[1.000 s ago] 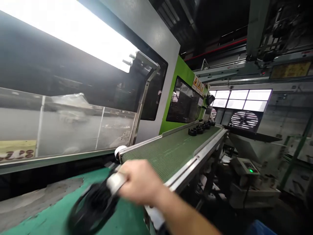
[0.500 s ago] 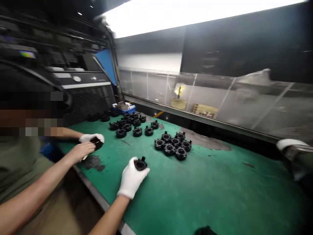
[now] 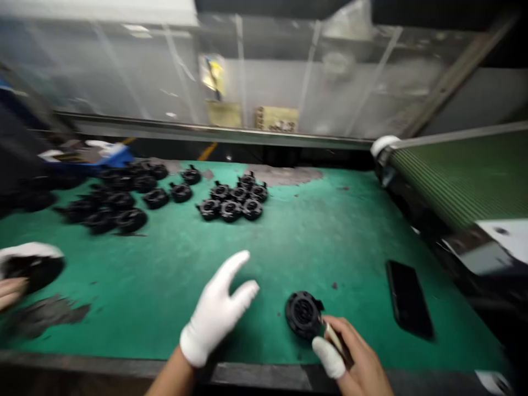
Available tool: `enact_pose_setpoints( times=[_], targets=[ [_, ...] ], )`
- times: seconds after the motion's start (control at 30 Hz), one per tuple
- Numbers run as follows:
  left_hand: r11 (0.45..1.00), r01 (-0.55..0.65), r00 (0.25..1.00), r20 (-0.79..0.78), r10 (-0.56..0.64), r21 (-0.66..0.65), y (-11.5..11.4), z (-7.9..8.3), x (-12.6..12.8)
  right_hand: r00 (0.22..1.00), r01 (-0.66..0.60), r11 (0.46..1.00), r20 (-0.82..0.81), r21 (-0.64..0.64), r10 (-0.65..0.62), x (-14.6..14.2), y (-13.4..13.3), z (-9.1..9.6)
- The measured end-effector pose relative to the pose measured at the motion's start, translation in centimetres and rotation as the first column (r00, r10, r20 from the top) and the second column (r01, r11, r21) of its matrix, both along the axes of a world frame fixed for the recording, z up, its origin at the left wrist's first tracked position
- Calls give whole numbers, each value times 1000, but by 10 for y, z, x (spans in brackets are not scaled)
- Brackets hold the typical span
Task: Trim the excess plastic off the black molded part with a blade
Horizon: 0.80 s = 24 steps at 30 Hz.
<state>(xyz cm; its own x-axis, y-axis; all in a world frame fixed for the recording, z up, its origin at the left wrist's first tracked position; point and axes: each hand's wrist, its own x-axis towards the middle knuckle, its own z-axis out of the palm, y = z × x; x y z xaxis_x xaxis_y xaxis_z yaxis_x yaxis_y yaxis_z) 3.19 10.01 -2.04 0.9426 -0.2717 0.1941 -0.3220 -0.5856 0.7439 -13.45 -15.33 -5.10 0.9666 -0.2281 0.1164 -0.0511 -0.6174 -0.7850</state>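
Observation:
My left hand (image 3: 216, 308), in a white glove, is over the green table with thumb and fingers apart and nothing in it. My right hand (image 3: 357, 355) is bare apart from a white cover on the thumb. Its fingers are closed round a small tool with a pale and brown handle (image 3: 336, 342), whose working end is hard to make out. A round black plastic part (image 3: 303, 314) with a ribbed centre and a side tab is at the tool's tip and my right fingertips. Whether it lies flat on the table is unclear.
Black parts stand grouped at the middle (image 3: 231, 210) and left (image 3: 119, 201). A black phone (image 3: 408, 297) lies right, near a green conveyor belt (image 3: 474, 170). At far left, a co-worker's gloved hand (image 3: 33, 250) holds a dark part. A blue bin (image 3: 99, 159) sits behind.
The view has swung right. The black part formerly in my left hand is out of it, and the hand has opened. My right hand with the tool has come into view, as have the phone and conveyor.

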Motion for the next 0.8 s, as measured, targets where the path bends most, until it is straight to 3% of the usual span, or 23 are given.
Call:
enact_pose_setpoints(
  times=[0.03,0.1,0.2,0.3,0.43,0.57,0.67,0.8],
  targets=[
    [978,209,977,-53,-208,11,-22,-8,-23,1000,16,1000,20,-18,-15,-8,-14,1],
    [928,372,923,-107,-369,15,-58,-23,-55,1000,23,997,5,-75,-23,-21,-38,6],
    [915,402,916,-33,-401,37,-96,-40,-67,994,-25,991,-107,-131,11,-37,-52,14],
    [941,337,935,107,-338,31,-114,-53,-64,985,-77,987,-162,-140,54,-50,-41,17],
    [985,172,955,243,-173,27,-126,-65,-77,984,-94,982,-163,-166,67,-61,-24,18],
    [986,169,950,263,-166,11,-131,-65,-85,984,-76,979,-172,-189,43,-70,-23,18],
    [957,288,930,226,-290,44,-118,-53,-77,986,-38,977,-167,-208,3,-74,-31,19],
    [832,542,835,34,-549,121,-85,-32,-56,990,-61,977,-140,-206,32,-72,-45,18]
  ],
)
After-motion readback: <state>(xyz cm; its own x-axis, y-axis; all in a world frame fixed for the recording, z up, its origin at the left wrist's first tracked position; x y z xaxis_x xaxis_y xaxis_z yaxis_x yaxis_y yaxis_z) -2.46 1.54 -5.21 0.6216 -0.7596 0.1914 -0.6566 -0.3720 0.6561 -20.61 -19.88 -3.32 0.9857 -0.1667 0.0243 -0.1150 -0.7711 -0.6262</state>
